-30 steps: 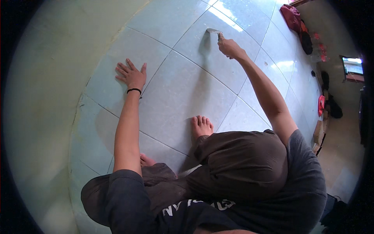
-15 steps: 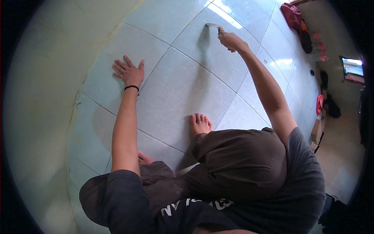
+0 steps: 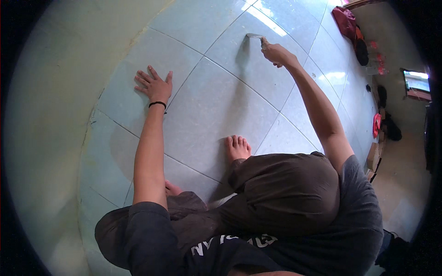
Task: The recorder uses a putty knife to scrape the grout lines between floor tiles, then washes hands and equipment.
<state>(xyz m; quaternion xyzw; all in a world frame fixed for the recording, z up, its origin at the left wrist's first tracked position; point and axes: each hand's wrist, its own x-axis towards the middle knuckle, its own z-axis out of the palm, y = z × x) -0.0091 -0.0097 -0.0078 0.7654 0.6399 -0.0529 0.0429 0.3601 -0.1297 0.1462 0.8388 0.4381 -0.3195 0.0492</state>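
I crouch on a pale blue-green tiled floor (image 3: 216, 101). My left hand (image 3: 154, 85) lies flat on a tile with fingers spread, a black band on its wrist. Stretched far forward, my right hand (image 3: 275, 52) grips a small flat-bladed scraper (image 3: 254, 36) whose blade touches a tile near a grout line. My bare foot (image 3: 237, 147) rests on the floor below it.
A pale wall (image 3: 55, 92) borders the tiles on the left. A red and dark bag (image 3: 347, 20), bottles and other dark items lie along the far right edge. A small framed screen (image 3: 416, 83) and a cardboard piece (image 3: 373, 156) sit at the right.
My right hand with the scraper has slid a little farther away across the tile. The left hand has stayed flat on the floor.
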